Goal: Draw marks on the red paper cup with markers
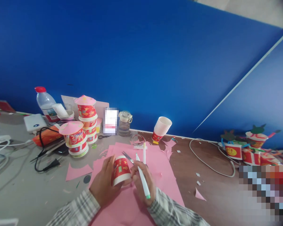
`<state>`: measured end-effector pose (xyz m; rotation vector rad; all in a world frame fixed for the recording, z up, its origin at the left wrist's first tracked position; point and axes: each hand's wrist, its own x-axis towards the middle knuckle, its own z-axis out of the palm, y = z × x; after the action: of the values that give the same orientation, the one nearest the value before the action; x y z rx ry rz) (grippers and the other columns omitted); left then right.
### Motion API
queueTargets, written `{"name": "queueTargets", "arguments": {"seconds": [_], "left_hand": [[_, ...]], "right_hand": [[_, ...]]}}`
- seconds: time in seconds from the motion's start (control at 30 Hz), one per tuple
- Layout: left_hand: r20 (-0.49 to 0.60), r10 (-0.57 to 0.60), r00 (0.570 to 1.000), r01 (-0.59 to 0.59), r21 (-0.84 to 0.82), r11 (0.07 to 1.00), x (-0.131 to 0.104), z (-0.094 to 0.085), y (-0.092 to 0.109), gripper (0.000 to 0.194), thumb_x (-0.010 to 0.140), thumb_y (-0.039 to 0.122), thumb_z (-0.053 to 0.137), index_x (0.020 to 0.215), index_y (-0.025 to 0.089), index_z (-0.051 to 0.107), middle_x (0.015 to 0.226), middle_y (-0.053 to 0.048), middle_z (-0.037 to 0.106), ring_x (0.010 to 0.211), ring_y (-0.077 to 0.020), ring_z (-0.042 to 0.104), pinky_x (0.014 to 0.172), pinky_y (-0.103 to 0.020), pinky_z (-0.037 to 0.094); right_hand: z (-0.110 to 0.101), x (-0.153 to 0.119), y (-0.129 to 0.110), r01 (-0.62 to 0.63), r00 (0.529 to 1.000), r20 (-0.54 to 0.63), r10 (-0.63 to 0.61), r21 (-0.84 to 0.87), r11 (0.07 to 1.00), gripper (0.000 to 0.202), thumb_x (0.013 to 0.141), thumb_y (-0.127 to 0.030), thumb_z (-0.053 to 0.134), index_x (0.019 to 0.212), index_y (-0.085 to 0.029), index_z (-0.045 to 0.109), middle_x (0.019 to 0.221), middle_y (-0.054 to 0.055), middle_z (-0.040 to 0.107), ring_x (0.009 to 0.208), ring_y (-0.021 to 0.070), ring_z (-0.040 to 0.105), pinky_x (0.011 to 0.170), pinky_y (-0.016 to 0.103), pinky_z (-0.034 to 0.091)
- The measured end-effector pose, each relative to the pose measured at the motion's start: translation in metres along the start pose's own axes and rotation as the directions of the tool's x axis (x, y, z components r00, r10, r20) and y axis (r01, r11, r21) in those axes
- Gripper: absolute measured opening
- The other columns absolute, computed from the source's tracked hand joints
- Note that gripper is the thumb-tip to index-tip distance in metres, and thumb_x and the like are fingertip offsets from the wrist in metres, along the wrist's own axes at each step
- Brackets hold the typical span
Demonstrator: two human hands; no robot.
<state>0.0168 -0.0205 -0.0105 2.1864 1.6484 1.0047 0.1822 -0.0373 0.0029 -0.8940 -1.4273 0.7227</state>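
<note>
My left hand (105, 179) is wrapped round a red paper cup (121, 169) with gold stars and white bands, tilted above the pink paper. Close to the cup's right side, my right hand (145, 182) is closed on a white marker pen (143, 182) with a green end. Its fingertips are near the cup's edge; whether they touch it I cannot tell. Behind my hands, a pair of scissors (128, 157) and a second slim white marker (144, 153) lie on the pink paper (165, 179).
At left stand two towers of stacked red cups with pink cone roofs (72, 128), beside a black plug cable (52, 164). A drinking bottle (124, 124) and a leaning stack of white cups (163, 126) stand before the blue partition (141, 69). Decorated cups (233, 151) sit at right.
</note>
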Motion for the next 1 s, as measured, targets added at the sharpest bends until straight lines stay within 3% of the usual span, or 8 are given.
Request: {"name": "queueTargets", "arguments": {"seconds": [0.13, 0.27, 0.37, 0.83, 0.93, 1.0], "left_hand": [[0.004, 0.002, 1.0, -0.002, -0.01, 1.0, 0.0, 0.0, 0.001, 0.086, 0.049, 0.039, 0.066, 0.122, 0.028, 0.021, 0.116, -0.007, 0.04, 0.093, -0.0288, 0.052, 0.069, -0.043, 0.05], [0.009, 0.014, 1.0, -0.014, -0.021, 1.0, 0.0, 0.001, -0.001, 0.085, 0.048, 0.037, 0.067, 0.12, 0.029, 0.023, 0.117, -0.006, 0.04, 0.093, -0.0285, 0.051, 0.068, -0.042, 0.05], [0.011, 0.015, 1.0, -0.015, -0.025, 1.0, -0.001, 0.001, -0.002, 0.085, 0.048, 0.038, 0.067, 0.121, 0.028, 0.023, 0.116, -0.006, 0.04, 0.092, -0.0284, 0.052, 0.067, -0.043, 0.051], [0.031, 0.02, 0.999, -0.02, -0.014, 1.0, -0.001, -0.001, -0.004, 0.091, 0.047, 0.052, 0.067, 0.122, 0.028, 0.021, 0.117, -0.007, 0.039, 0.096, -0.0291, 0.05, 0.068, -0.043, 0.052], [0.011, 0.056, 0.998, -0.056, -0.019, 0.998, 0.0, -0.003, -0.001, 0.092, 0.047, 0.057, 0.064, 0.122, 0.027, 0.022, 0.116, -0.008, 0.04, 0.096, -0.0299, 0.05, 0.069, -0.043, 0.051], [-0.001, 0.075, 0.997, -0.075, -0.026, 0.997, 0.0, -0.005, 0.001, 0.094, 0.046, 0.061, 0.063, 0.123, 0.026, 0.022, 0.115, -0.008, 0.04, 0.096, -0.03, 0.05, 0.069, -0.043, 0.051]], "right_hand": [[-0.002, 0.004, 0.001, -0.16, 0.987, 0.02, 0.159, 0.173, 0.972, 0.039, 0.079, -0.046, 0.044, 0.109, -0.022, 0.054, 0.061, 0.001, 0.061, 0.058, 0.0213, 0.057, 0.057, 0.033, 0.047], [-0.001, 0.005, 0.01, -0.231, 0.969, -0.01, 0.246, 0.314, 0.921, 0.042, 0.079, -0.051, 0.04, 0.092, -0.019, 0.064, 0.054, 0.002, 0.06, 0.049, 0.0192, 0.052, 0.048, 0.029, 0.042], [0.001, 0.004, 0.013, -0.253, 0.961, -0.033, 0.275, 0.302, 0.919, 0.043, 0.078, -0.052, 0.041, 0.079, -0.018, 0.068, 0.052, 0.002, 0.059, 0.048, 0.0187, 0.052, 0.047, 0.027, 0.041], [0.003, 0.01, -0.004, -0.226, 0.97, -0.029, 0.241, 0.256, 0.94, 0.041, 0.077, -0.05, 0.045, 0.074, -0.017, 0.068, 0.049, 0.0, 0.055, 0.044, 0.016, 0.05, 0.044, 0.025, 0.043], [0.0, 0.01, -0.006, -0.152, 0.988, -0.008, 0.156, 0.159, 0.975, 0.039, 0.08, -0.048, 0.041, 0.083, -0.019, 0.067, 0.054, 0.001, 0.057, 0.048, 0.018, 0.052, 0.046, 0.028, 0.045], [-0.004, 0.009, -0.006, -0.009, 0.999, 0.038, 0.008, 0.025, 1.0, 0.037, 0.081, -0.046, 0.039, 0.094, -0.022, 0.064, 0.062, 0.003, 0.06, 0.054, 0.0206, 0.055, 0.052, 0.032, 0.047]]}}
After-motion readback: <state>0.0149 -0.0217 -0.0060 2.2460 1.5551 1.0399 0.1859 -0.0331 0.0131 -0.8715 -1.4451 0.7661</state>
